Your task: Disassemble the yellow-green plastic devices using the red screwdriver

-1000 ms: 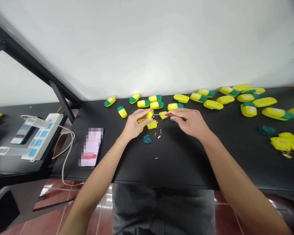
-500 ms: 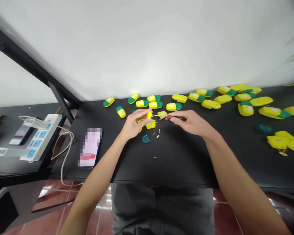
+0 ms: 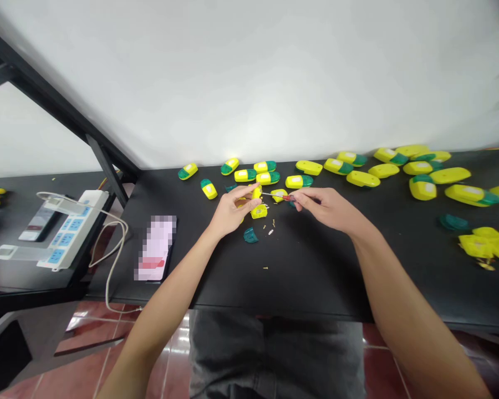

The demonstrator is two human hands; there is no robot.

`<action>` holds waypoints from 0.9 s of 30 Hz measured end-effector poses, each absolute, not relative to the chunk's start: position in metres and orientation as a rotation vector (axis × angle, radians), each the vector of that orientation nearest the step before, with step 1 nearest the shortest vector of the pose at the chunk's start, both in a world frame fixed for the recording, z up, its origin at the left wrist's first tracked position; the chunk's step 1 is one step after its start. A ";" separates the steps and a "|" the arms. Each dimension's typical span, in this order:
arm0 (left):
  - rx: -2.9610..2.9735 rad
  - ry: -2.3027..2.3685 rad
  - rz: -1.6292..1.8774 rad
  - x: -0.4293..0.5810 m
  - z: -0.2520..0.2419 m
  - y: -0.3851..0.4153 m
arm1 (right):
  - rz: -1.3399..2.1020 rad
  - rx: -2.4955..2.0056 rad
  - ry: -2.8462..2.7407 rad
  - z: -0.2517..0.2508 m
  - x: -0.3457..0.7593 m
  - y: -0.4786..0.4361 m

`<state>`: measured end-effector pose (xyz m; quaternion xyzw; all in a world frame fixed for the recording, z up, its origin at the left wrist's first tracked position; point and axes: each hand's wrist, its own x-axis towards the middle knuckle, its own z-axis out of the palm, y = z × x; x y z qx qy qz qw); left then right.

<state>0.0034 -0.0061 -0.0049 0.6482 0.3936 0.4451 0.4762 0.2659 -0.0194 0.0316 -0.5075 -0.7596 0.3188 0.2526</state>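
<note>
Screwdriver pinched in the closed right hand, tip pointing at a yellow part that the left hand grips just above the tabletop, near a green cap and loose screws.

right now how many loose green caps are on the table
2 in plain view: one cap just below the left hand, one far right beside the yellow shells. The hands may hide more.

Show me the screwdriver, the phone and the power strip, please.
screwdriver (image 3: 286,197), head view, red handle beside the metal shaft
phone (image 3: 154,247), head view, middle of its screen
power strip (image 3: 69,234), head view, row of blue sockets
</note>
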 end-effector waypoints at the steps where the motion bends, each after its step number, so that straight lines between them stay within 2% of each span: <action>1: 1.592 0.954 1.091 0.003 -0.005 -0.006 | 0.881 -1.367 -2.048 0.031 0.267 -0.019; 9: 1.594 0.947 1.095 0.002 -0.009 -0.005 | 0.725 -1.263 -1.911 0.028 0.260 -0.020; 15: 1.590 0.940 1.111 0.003 -0.007 -0.005 | 0.902 -1.351 -2.103 0.031 0.263 -0.020; 27: 1.597 0.936 1.147 0.001 -0.007 -0.005 | 0.656 -1.326 -1.882 0.026 0.257 -0.020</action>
